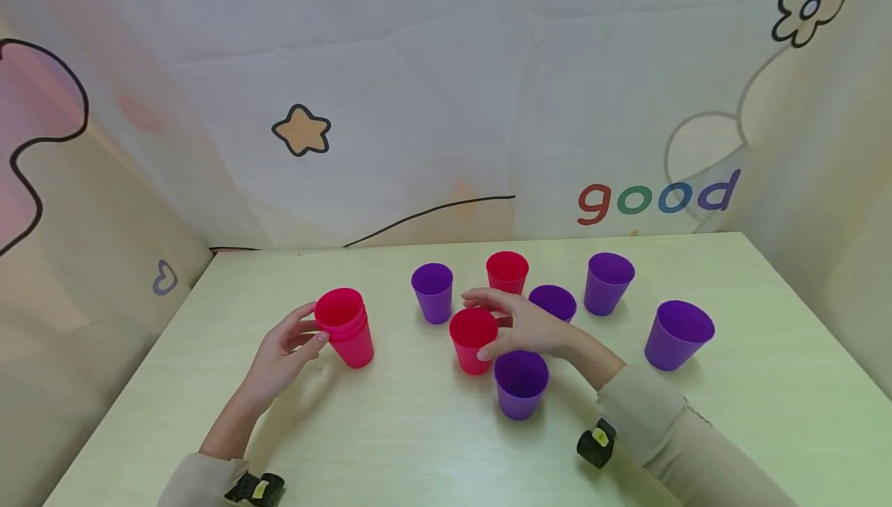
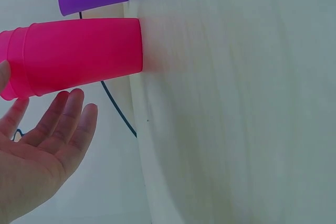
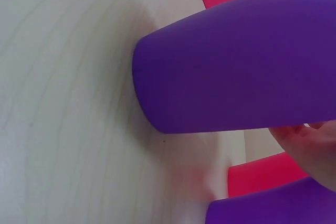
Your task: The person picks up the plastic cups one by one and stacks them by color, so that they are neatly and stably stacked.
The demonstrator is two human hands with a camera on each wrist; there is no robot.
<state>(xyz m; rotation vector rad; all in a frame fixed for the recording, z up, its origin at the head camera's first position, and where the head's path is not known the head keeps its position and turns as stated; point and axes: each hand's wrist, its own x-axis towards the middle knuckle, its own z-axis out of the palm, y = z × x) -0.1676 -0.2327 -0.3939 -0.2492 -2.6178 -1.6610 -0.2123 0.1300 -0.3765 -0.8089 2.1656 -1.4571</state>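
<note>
In the head view, a stack of red cups [image 1: 354, 346] stands upright on the left. My left hand [image 1: 289, 352] pinches it near the upper rims between thumb and forefinger; the left wrist view shows the other fingers [image 2: 67, 119] spread off the cup wall. My right hand [image 1: 527, 323] reaches round a single upright red cup [image 1: 468, 351], its thumb on the near side and its fingers behind the rim. Close beside that cup, a purple cup [image 1: 519, 395] stands under the right wrist; in the right wrist view a purple cup [image 3: 236, 72] hides most of this hand.
Behind the right hand are another red cup [image 1: 507, 271] and a purple cup [image 1: 554, 302]. More purple cups stand at the back [image 1: 435, 302] and on the right [image 1: 606, 290], one nearer the right edge [image 1: 672, 340]. A printed cloth [image 1: 432, 104] hangs behind the pale table [image 1: 404, 445].
</note>
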